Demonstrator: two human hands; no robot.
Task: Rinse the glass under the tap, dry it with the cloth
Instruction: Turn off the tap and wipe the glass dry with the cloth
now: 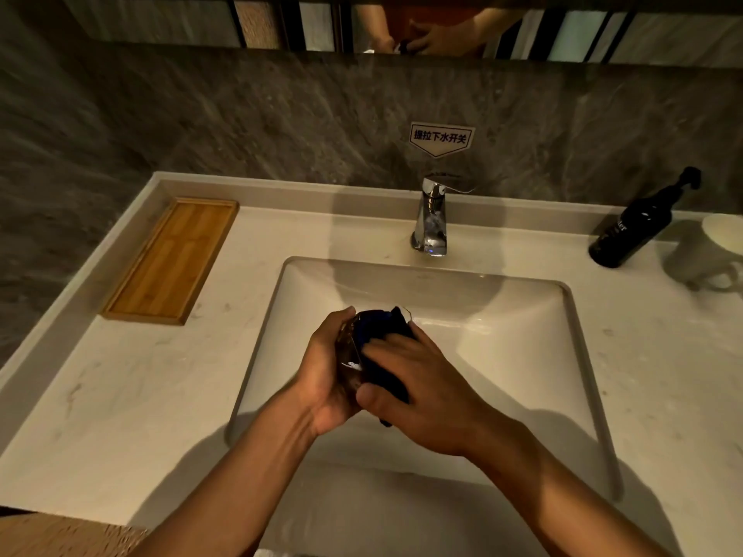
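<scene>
The left hand (321,375) grips a clear drinking glass (349,355). The right hand (418,387), just beside it, presses a dark blue cloth (386,335) into the glass.

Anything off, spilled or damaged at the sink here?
Nothing stands out. The left hand holds the glass over the basin while the right hand presses the dark cloth on it. Tap shows no running water; tray, bottle and mug stand upright on the counter.

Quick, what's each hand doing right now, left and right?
Left hand: closed around the glass, holding it over the sink.
Right hand: closed on the dark cloth, pressing it against the glass.
</scene>
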